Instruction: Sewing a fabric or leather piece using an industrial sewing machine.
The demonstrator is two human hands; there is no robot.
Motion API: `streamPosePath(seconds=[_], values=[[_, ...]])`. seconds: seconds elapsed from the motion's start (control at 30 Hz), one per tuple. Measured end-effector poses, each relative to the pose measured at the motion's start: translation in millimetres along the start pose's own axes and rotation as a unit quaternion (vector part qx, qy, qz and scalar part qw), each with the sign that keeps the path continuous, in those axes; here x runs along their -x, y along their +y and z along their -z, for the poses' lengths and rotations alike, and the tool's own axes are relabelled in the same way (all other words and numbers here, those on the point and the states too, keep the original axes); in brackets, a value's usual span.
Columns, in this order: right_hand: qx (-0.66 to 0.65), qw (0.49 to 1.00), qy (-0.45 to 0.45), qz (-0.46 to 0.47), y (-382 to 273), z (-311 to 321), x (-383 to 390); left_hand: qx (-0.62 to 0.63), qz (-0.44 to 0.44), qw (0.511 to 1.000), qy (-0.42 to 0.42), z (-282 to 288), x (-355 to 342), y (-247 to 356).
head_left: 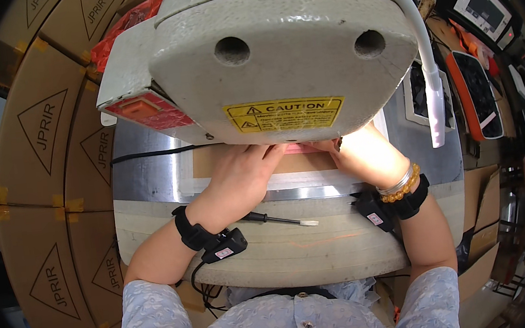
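Under the front of a large grey sewing-type machine head [289, 57], my two hands meet at a flat pink piece [303, 149]. My left hand [241, 176] comes in from the left, with thumb and fingers closed at the pink piece's left end. From the other side, my right hand [368, 155] has its fingers closed at the right end, brightly lit by the lamp. The machine head hides most fingertips of both hands. Beneath the pink piece lies a brown sheet [210, 163]. A screwdriver [282, 220] with a dark handle lies on the table edge near my left wrist.
A white lamp tube [435, 105] hangs at the right of the head. A red switch box [146, 109] juts out left. Cardboard boxes [40, 144] stack along the left. An orange-rimmed device [473, 94] and a screen [483, 6] stand at right. A black cable [158, 153] crosses the metal bed.
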State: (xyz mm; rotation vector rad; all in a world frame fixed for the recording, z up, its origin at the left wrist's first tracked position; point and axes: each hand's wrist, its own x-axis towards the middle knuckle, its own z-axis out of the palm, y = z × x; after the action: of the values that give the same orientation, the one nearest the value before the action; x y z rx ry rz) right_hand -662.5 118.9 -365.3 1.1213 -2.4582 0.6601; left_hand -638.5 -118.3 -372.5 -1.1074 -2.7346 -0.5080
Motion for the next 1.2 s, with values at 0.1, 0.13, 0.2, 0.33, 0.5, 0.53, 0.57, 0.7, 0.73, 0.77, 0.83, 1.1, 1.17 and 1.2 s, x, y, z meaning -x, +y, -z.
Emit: streamPosePath(seconds=[0.1, 0.13, 0.2, 0.33, 0.5, 0.53, 0.57, 0.7, 0.73, 0.77, 0.83, 1.1, 1.17, 1.2], values=[[-0.008, 0.998, -0.044, -0.04, -2.5, -1.3, 2.0, -0.003, -0.007, 1.0, 0.003, 0.8, -0.7, 0.3], [-0.005, 0.998, -0.042, -0.048, -4.4, -1.4, 2.9, 0.0, -0.006, 1.0, 0.001, 1.6, -1.3, 0.4], [0.003, 0.998, -0.04, -0.057, -7.6, -1.1, 3.7, 0.016, 0.004, 1.0, -0.017, 4.1, -2.4, 1.7], [0.031, 0.998, -0.037, -0.049, -8.6, 0.0, 2.3, 0.034, 0.016, 0.998, -0.054, 7.8, -4.4, 2.0], [0.008, 0.997, -0.043, -0.068, -10.9, 0.7, 3.1, -0.012, -0.009, 1.0, -0.013, 5.0, -4.3, -0.1], [0.0, 0.994, -0.063, -0.088, -12.7, 0.8, 4.2, -0.007, -0.003, 1.0, -0.024, 5.2, -3.7, -0.1], [0.0, 0.991, -0.078, -0.104, -12.8, 1.7, 4.5, -0.003, -0.001, 1.0, -0.02, 5.6, -5.0, -1.6], [0.001, 0.996, -0.066, -0.063, -6.7, 4.2, 3.0, 0.0, 0.001, 1.0, 0.001, 6.4, -5.8, 0.2], [0.009, 0.996, -0.06, -0.059, -6.1, 3.8, 3.0, 0.004, 0.0, 1.0, 0.009, 5.8, -6.4, 0.5], [0.019, 0.996, -0.063, -0.059, -6.3, 3.5, 3.5, 0.01, 0.002, 1.0, 0.005, 5.3, -5.6, 0.4], [0.031, 0.994, -0.078, -0.063, -8.4, 2.9, 5.3, 0.011, -0.005, 1.0, 0.001, 5.0, -4.7, -1.8], [0.059, 0.99, -0.106, -0.066, -18.2, 7.0, 5.0, 0.043, -0.037, 0.998, -0.025, 25.6, 3.5, 8.2], [0.065, 0.989, -0.118, -0.062, -18.3, 8.1, 3.4, 0.089, -0.038, 0.993, -0.073, 39.1, 17.0, 18.3], [0.058, 0.99, -0.115, -0.06, -18.3, 8.3, 3.0, 0.09, -0.042, 0.987, -0.126, 45.8, 23.6, 20.0]])
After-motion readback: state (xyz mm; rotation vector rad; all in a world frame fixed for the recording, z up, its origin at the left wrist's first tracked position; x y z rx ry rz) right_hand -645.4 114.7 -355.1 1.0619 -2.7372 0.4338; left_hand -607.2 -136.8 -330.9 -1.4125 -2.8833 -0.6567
